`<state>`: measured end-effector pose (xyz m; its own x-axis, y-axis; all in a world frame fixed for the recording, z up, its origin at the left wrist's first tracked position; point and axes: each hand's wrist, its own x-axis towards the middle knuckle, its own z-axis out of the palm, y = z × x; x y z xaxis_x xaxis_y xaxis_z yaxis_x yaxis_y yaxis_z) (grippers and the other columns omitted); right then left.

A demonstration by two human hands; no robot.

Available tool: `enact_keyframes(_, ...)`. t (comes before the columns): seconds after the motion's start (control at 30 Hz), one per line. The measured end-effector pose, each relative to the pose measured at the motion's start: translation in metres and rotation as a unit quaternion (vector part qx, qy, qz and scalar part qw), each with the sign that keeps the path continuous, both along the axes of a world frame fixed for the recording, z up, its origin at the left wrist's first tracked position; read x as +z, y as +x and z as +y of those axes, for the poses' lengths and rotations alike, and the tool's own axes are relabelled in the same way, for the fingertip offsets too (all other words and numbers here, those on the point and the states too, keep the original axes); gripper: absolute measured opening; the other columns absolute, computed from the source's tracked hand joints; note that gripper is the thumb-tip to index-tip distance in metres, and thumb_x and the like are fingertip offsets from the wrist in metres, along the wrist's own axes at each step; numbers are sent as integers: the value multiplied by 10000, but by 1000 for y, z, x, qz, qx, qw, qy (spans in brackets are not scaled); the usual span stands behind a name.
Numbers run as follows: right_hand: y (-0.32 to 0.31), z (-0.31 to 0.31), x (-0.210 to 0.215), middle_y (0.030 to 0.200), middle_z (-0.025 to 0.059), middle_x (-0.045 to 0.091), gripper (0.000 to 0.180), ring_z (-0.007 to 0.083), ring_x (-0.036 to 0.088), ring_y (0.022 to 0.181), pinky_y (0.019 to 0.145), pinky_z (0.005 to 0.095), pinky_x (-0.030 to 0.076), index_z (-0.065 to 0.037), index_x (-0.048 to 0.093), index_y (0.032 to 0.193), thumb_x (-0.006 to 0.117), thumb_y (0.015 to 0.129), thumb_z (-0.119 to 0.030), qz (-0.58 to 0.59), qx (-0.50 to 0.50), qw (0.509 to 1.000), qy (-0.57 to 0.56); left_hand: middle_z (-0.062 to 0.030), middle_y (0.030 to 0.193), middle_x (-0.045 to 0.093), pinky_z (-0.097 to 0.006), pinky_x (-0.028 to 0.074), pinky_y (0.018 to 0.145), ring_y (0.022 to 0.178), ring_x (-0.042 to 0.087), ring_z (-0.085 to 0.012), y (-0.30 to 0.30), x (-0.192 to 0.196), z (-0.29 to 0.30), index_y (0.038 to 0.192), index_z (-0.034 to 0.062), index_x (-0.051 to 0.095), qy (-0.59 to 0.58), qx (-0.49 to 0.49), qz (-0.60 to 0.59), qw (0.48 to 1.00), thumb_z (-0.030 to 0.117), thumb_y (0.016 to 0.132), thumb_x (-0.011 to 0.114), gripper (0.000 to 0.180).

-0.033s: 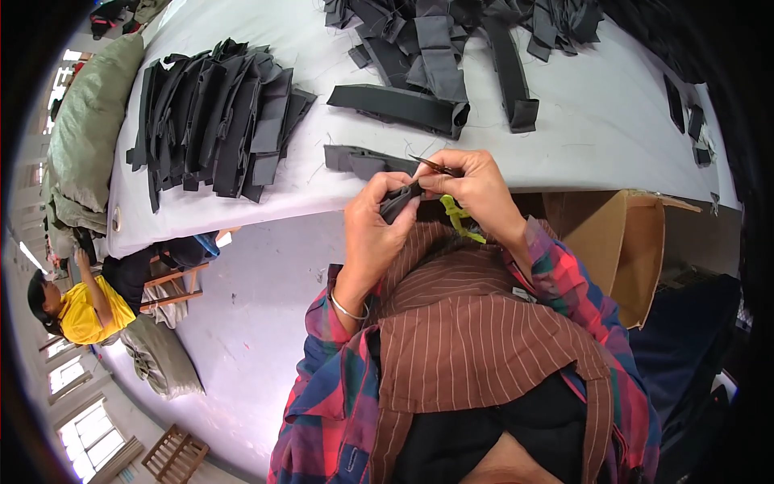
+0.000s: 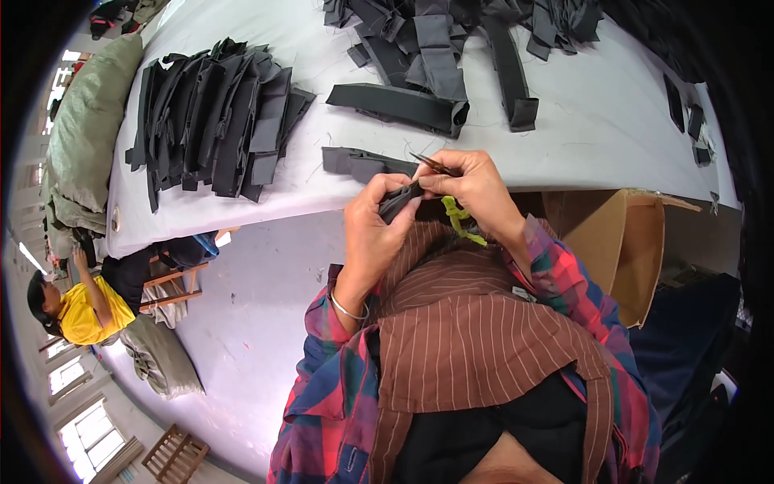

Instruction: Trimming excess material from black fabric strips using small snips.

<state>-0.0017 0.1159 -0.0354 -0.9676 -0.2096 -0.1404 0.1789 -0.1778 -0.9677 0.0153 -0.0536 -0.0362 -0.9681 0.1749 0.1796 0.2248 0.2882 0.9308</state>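
Note:
My left hand (image 2: 373, 226) is closed on one end of a dark grey fabric strip (image 2: 395, 202), held at the table's front edge. Between the thumb and fingers of my right hand (image 2: 476, 189) is a small pair of thread snips (image 2: 435, 165), its pointed tip aimed left over the strip. A yellow-green ribbon (image 2: 458, 216) dangles below that hand. The fingertips of both hands meet at the strip's end, so the exact spot between them is partly hidden. Just beyond my hands another dark strip (image 2: 355, 161) lies on the white table.
A row of stacked dark strips (image 2: 218, 121) stands at the left on the white table (image 2: 306, 194). Loose strips (image 2: 395, 101) are heaped at the far side. An open cardboard box (image 2: 637, 258) is below the table at right. A person in yellow (image 2: 97, 310) sits at far left.

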Motion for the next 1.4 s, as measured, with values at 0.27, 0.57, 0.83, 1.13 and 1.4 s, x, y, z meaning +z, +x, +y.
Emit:
enact_keyframes(0.27,1,4,0,669,-46,562,83,-6,364,516,454,176,213,-78,632,854,653,868,-157,-161,27,984,-78,-49,879,635,-228,445,639,726,541,-82,5,-5,-1,792,-5,532,102,-11,-42,994,-17,787,708,177)
enact_keyframes(0.57,-1,7,21,745,-45,550,126,8,419,601,545,164,319,-42,623,969,630,888,-138,-55,-83,995,-11,-90,831,602,-246,442,635,704,562,-160,6,-8,2,757,2,498,42,59,101,992,-71,729,707,223)
enact_keyframes(0.83,18,16,33,897,68,668,254,142,610,819,741,264,472,-50,646,1057,684,844,-183,169,-122,951,228,-87,801,546,-284,474,707,776,594,-198,8,-12,7,759,6,458,78,69,157,982,-145,715,663,259)
enact_keyframes(1.13,25,14,30,761,37,631,141,244,571,663,602,334,452,-109,693,912,695,780,-159,292,-105,876,369,-78,803,533,-295,478,743,806,589,-197,10,-9,11,765,17,450,69,73,173,980,-152,728,656,269)
enact_keyframes(1.4,28,11,25,806,61,660,147,245,618,729,648,327,482,-95,691,927,686,794,-158,256,-93,905,326,-102,770,518,-326,499,666,742,594,-254,10,-10,11,753,14,472,51,70,216,972,-131,629,660,269)
